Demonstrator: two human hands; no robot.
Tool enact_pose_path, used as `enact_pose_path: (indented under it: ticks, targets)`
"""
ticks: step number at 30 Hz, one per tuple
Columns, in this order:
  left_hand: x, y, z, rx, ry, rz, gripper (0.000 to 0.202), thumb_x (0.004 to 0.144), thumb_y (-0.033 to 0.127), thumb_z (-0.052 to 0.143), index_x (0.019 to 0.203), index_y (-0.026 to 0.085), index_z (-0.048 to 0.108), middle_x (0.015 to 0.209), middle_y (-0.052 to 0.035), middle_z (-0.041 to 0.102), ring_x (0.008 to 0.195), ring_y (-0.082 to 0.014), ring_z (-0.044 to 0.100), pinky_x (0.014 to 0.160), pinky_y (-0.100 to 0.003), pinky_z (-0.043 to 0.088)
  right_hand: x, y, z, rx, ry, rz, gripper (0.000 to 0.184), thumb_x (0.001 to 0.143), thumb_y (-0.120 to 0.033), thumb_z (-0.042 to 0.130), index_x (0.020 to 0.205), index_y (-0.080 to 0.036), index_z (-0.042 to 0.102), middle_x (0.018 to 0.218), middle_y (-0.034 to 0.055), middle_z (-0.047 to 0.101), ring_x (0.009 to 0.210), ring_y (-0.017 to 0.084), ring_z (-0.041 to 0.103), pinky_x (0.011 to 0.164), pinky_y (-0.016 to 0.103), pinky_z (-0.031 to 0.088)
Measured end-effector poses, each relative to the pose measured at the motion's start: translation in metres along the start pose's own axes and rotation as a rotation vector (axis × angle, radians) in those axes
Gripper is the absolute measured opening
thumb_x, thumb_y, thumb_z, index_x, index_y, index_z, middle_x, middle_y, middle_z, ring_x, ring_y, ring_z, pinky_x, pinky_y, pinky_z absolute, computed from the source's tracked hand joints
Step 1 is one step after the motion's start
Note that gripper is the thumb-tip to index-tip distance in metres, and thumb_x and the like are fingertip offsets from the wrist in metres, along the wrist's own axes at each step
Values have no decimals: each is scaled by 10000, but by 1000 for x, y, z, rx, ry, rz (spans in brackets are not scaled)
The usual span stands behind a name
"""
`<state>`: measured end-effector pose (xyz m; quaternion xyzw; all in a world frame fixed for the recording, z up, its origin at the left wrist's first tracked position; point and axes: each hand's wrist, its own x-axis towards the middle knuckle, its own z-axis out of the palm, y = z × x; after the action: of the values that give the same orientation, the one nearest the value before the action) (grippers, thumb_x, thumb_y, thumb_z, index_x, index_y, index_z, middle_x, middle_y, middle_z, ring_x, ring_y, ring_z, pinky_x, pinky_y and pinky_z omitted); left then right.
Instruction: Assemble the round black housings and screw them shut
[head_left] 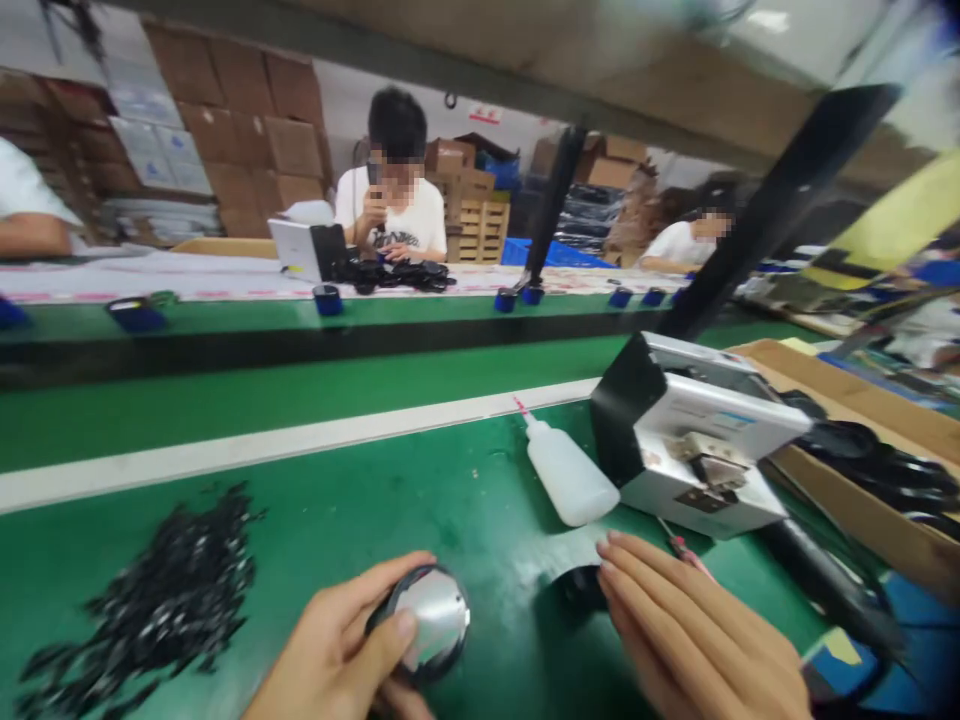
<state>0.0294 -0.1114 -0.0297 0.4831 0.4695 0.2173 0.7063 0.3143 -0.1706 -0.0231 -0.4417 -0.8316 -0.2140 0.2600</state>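
My left hand (352,640) is closed around a round black part with a shiny silver disc face (439,615), the thumb pressing on the disc's near edge. To the right, my right hand (697,630) has its fingers stretched out side by side, the thumb hidden. Its fingertips are at a black round piece (577,592) on the green bench and cover part of it; whether they grip it cannot be made out. Beyond that piece lies a white squeeze bottle (571,475) with a red tip. A pile of small black pieces (169,590) is at the left.
A white and black machine (697,440) stands at the right, beside a cardboard box (870,480) of black parts. A white strip (300,438) crosses the bench. Blue round parts (328,298) line the far side, where a person (397,200) works. A dark post (780,210) slants upward.
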Motion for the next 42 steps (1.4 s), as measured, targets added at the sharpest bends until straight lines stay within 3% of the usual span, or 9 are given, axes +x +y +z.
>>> enact_pose_path:
  ticks: [5, 11, 16, 19, 23, 29, 34, 38, 42]
  targets:
    - [2, -5, 5, -107, -12, 86, 604, 840, 481, 639, 1319, 136, 511, 1124, -166, 694, 539, -200, 739, 517, -252, 540, -5, -21, 36, 208, 12, 146, 274, 923, -66, 494, 1140, -144, 643, 1201, 114, 667, 1066, 207, 667, 927, 305, 569]
    - [3, -13, 8, -121, 15, 108, 528, 856, 424, 604, 1295, 142, 525, 1128, -165, 688, 512, -178, 730, 500, -235, 530, -17, -10, 17, 146, 55, 391, 249, 889, -152, 627, 1133, -206, 640, 1121, 61, 692, 949, 207, 690, 978, 353, 517]
    - [2, -10, 7, -108, 21, 103, 539, 861, 420, 587, 1309, 133, 504, 1166, -188, 669, 510, -187, 732, 499, -238, 526, -10, 1, 9, 213, -129, 147, 206, 897, -285, 647, 1089, -217, 674, 1061, 50, 712, 894, 227, 674, 755, 325, 577]
    - [1, -4, 7, -91, -10, 78, 572, 838, 419, 617, 1310, 121, 493, 1212, -204, 643, 523, -183, 736, 501, -222, 515, 4, 1, 2, 416, -116, 377, 107, 934, -256, 572, 913, -232, 674, 869, 10, 718, 762, 174, 676, 682, 232, 557]
    - [0, -1, 9, -92, 24, 78, 559, 849, 405, 602, 1312, 110, 492, 1100, -175, 699, 510, -176, 731, 498, -214, 512, 23, -6, 4, 650, -536, 615, 397, 1008, -373, 411, 740, -206, 652, 593, -16, 621, 504, 137, 605, 462, 205, 472]
    - [-1, -1, 9, -108, -3, 86, 588, 861, 410, 604, 1341, 97, 468, 1196, -220, 658, 529, -169, 734, 524, -235, 541, 22, -20, 16, 193, -77, 234, 148, 977, -238, 507, 1048, -188, 626, 985, 58, 705, 815, 184, 699, 727, 263, 546]
    - [-2, 1, 8, -101, -26, 112, 536, 884, 378, 570, 1333, 103, 473, 1262, -223, 612, 528, -145, 728, 520, -225, 540, 9, -27, 17, 129, -239, 255, 518, 947, -566, 490, 1219, -131, 556, 999, 120, 687, 565, 167, 665, 475, 271, 572]
    - [-3, 2, 8, -101, -24, 112, 520, 892, 358, 556, 1333, 98, 464, 1236, -214, 617, 526, -134, 724, 527, -215, 537, 9, -20, 17, 229, -327, 86, 326, 972, -309, 484, 1275, -235, 579, 1339, 111, 552, 1150, 260, 611, 851, 370, 600]
    - [-3, 2, 8, -121, -44, 125, 499, 885, 350, 568, 1312, 107, 481, 1285, -219, 572, 525, -131, 722, 526, -222, 546, 13, -13, 13, 358, -298, 173, 353, 899, -304, 579, 1246, -276, 634, 1404, 81, 514, 1266, 280, 523, 965, 364, 542]
